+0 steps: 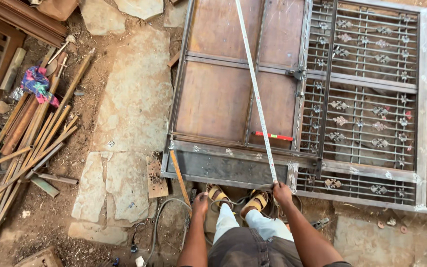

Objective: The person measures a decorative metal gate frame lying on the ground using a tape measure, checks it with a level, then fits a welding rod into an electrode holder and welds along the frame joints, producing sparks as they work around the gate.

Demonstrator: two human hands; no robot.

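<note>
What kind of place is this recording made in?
Likely an outdoor metal fabrication yard: a steel gate lies flat on the dirt, the right hand holds a tape measure across it, and scrap bars are piled nearby.

One head-worn camera looks steeply down from standing height over the metal gate [253, 99] lying on the ground, feet at the bottom edge.

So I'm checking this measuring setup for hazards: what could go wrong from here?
The tape measure is stretched far across the metal gate, pinned at its near edge only by the right hand; a slip could let it whip back or skew the reading. Hoses loop on the ground beside the sandalled feet, a likely trip. The left hand hangs close to the frame's rough corner.
</note>
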